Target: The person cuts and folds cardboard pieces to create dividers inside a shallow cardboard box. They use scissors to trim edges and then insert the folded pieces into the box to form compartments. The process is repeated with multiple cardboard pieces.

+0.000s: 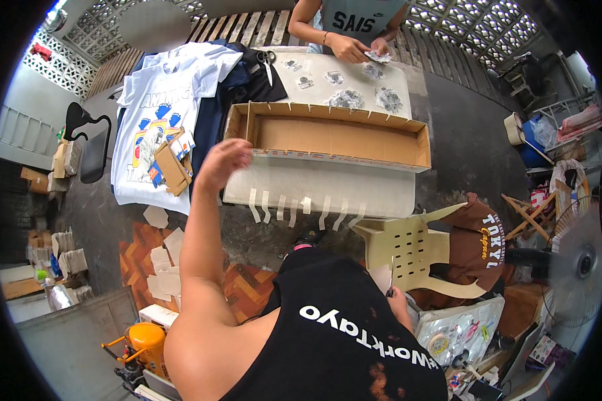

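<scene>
A long, shallow cardboard box (341, 137) lies open across the middle of the table, a little above the centre of the frame. Its inside is plain brown, its near outer wall pale with printing, and its rim is notched in places; an upright divider near the left end sets off a small compartment.

The left hand (227, 162) is blurred at the box's near left corner, fingers loosely curled; I cannot tell whether it touches the cardboard or grips anything. The right hand (400, 307), right of centre in the lower half and partly hidden by the black top (354, 327), is closed around a slim tool (391, 284) with a dark handle.

The table (314, 187) has a whitish top. Pale strips (293, 212) hang from its near edge, and small printed packets (346, 99) are spread beyond the box. At upper left, white shirts (167, 87) lie with cardboard scraps (174, 167) on them, and scissors (267, 63) rest on dark cloth (251, 80).

At the top, a co-worker (354, 20) holds a packet. A cream plastic chair (408, 250) bearing a brown shirt (471, 250) stands right of centre, with a fan (585, 267) at the right edge. The floor (458, 140) is dark grey, with patterned tiling at lower left; pierced block walls (481, 23) run along the top.
</scene>
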Demonstrator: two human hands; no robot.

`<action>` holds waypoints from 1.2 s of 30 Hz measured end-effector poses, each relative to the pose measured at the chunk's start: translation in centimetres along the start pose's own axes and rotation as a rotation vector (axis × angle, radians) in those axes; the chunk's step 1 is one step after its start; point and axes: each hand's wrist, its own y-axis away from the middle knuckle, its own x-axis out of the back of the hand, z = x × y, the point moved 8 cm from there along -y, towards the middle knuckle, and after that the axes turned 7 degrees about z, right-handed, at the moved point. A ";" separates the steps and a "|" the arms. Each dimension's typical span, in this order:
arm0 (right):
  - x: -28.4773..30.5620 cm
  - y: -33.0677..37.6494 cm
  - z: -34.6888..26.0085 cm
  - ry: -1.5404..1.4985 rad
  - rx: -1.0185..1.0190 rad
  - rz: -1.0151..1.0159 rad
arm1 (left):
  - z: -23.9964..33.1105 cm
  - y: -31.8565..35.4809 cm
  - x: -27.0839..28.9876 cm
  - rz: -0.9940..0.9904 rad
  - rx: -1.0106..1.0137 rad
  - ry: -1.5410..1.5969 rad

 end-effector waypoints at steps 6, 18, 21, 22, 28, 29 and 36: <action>0.4 -4.7 17.2 0.387 0.264 0.012 | 2.6 -6.8 12.0 0.616 -0.251 -0.697; -0.3 4.2 8.0 0.139 -0.005 0.116 | 0.5 -9.6 6.9 0.913 -0.209 -1.256; -0.7 3.8 10.2 0.152 0.103 0.163 | 0.9 -11.9 8.3 0.847 -0.209 -1.400; -0.2 3.2 14.3 0.179 0.159 0.190 | -0.5 -12.8 9.5 0.718 -0.096 -1.395; -0.7 6.6 12.4 0.074 -0.123 0.137 | 3.5 -5.6 0.0 0.707 -0.659 -1.373; -0.6 6.6 12.7 0.036 -0.143 0.132 | 1.9 -4.5 -1.4 0.531 -0.688 -1.290; -1.4 4.0 17.0 0.218 0.073 0.131 | -13.5 5.6 -15.0 -0.283 -0.889 -1.600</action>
